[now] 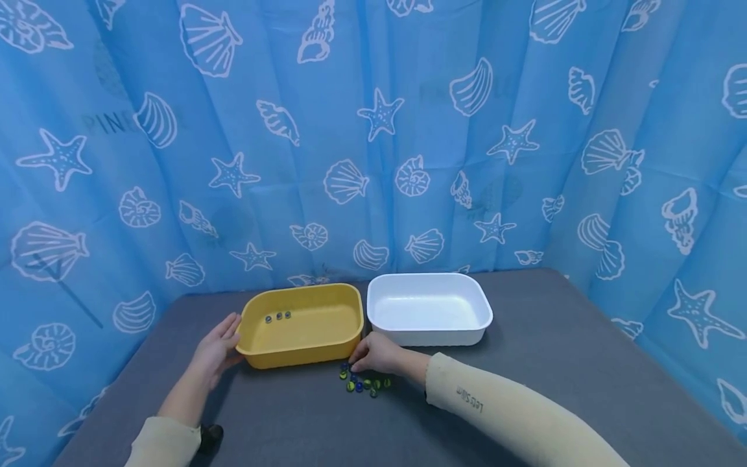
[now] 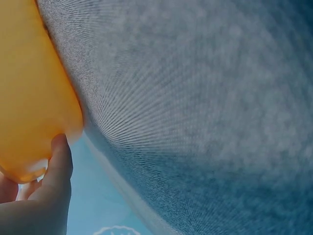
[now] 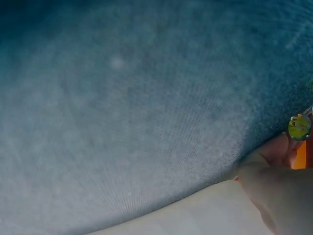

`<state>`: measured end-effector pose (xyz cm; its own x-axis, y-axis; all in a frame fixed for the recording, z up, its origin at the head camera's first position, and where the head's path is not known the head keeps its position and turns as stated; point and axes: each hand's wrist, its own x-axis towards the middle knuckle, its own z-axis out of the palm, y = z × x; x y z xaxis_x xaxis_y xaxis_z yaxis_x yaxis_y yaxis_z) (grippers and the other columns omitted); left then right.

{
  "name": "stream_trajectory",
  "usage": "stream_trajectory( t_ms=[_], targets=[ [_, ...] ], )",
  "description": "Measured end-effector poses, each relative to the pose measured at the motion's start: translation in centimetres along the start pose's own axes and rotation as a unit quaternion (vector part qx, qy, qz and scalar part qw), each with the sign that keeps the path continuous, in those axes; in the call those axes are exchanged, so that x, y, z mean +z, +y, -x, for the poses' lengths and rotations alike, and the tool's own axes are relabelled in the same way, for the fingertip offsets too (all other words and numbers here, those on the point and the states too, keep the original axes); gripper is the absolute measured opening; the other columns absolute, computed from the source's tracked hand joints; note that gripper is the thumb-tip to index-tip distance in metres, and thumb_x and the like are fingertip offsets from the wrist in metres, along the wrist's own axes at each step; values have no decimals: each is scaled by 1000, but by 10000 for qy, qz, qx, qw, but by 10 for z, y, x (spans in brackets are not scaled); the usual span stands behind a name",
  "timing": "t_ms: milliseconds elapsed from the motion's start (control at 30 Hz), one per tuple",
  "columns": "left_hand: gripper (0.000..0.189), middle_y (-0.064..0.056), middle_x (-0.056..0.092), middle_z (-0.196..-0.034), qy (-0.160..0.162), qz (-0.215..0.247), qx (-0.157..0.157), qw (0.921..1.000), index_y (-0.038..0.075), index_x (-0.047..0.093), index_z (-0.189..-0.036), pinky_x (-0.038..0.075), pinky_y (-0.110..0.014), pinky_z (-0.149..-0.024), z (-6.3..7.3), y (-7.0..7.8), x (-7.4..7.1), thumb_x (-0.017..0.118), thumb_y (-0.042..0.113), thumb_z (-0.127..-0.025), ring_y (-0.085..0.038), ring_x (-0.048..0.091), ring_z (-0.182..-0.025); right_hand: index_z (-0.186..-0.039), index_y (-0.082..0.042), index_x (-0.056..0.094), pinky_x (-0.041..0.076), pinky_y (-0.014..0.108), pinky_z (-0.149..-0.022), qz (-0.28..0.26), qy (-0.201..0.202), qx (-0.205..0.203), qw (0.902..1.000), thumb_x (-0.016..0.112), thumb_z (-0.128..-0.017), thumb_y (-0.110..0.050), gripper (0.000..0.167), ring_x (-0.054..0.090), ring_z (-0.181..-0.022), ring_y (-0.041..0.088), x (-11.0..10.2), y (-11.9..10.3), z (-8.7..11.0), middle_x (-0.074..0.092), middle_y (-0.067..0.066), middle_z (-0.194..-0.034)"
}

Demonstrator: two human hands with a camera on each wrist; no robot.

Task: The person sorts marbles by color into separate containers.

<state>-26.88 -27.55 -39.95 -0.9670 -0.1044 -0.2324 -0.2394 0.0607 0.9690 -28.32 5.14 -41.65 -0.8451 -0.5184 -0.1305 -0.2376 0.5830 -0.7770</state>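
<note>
My left hand (image 1: 213,350) grips the left end of a yellow tray (image 1: 303,357). In the left wrist view, the thumb (image 2: 59,161) lies against the tray's outer wall. My right hand (image 1: 379,353) reaches down by the tray's near right corner, fingers bent among several glass marbles (image 1: 367,384) on the table. Some are yellow-green, others dark blue. In the right wrist view, a yellow-green marble (image 3: 299,128) shows close beside the fingers; whether the fingertips pinch a marble is hidden. Three small greyish marbles (image 1: 279,316) lie inside the yellow tray.
A white tray (image 1: 428,336) stands right of the yellow one, close beside it. Dark grey cloth (image 1: 560,363) covers the table. A blue curtain (image 1: 373,149) with shells and starfish hangs behind. A small black object (image 1: 211,437) shows by the left cuff.
</note>
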Motion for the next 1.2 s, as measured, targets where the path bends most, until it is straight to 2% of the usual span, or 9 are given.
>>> stream_trajectory(
  t_ms=[267, 500, 767, 1000, 1200],
  targets=[
    [58, -6, 5, -161, -20, -17, 3, 10000, 12, 1, -156, 28, -59, -108, -1, -2, -1, 32, 10, -107, -35, 13, -146, -88, -4, 76, 51, 26, -70, -47, 9, 89, 9999, 74, -86, -5, 4, 57, -73, 9, -1, -2, 2, 68, -3, -81],
    [58, -6, 4, -161, 21, -108, -54, 9999, 13, -2, -156, 28, -59, -108, 1, 0, 0, 30, 10, -107, -35, 12, -146, -88, -6, 75, 51, 27, -71, -165, -160, 131, 9996, 73, -87, -8, 3, 57, -73, 11, -2, -3, 3, 67, -3, -80],
    [58, -4, 4, -161, 77, -157, -108, 9998, 14, -3, -155, 29, -59, -108, 1, 3, 2, 29, 12, -108, -34, 12, -146, -92, -5, 74, 52, 30, -70, -287, 19, 193, 9994, 71, -89, -9, 6, 58, -76, 13, -6, -8, 9, 67, -2, -82],
    [57, -4, 4, -161, 15, -127, -92, 9999, 14, -3, -155, 27, -59, -109, 2, 2, 0, 28, 12, -108, -33, 9, -146, -93, -3, 73, 52, 27, -68, -232, 179, -169, 9994, 70, -89, -8, 7, 57, -74, 11, -14, -15, 13, 67, -1, -82],
    [57, -4, 5, -161, 36, -136, -100, 9999, 14, -2, -156, 28, -59, -109, 2, 3, 1, 29, 13, -108, -32, 10, -147, -95, -2, 73, 54, 28, -72, -351, 316, -255, 9986, 70, -90, -8, 9, 59, -75, 10, -24, -24, 19, 68, -1, -83]
  ],
)
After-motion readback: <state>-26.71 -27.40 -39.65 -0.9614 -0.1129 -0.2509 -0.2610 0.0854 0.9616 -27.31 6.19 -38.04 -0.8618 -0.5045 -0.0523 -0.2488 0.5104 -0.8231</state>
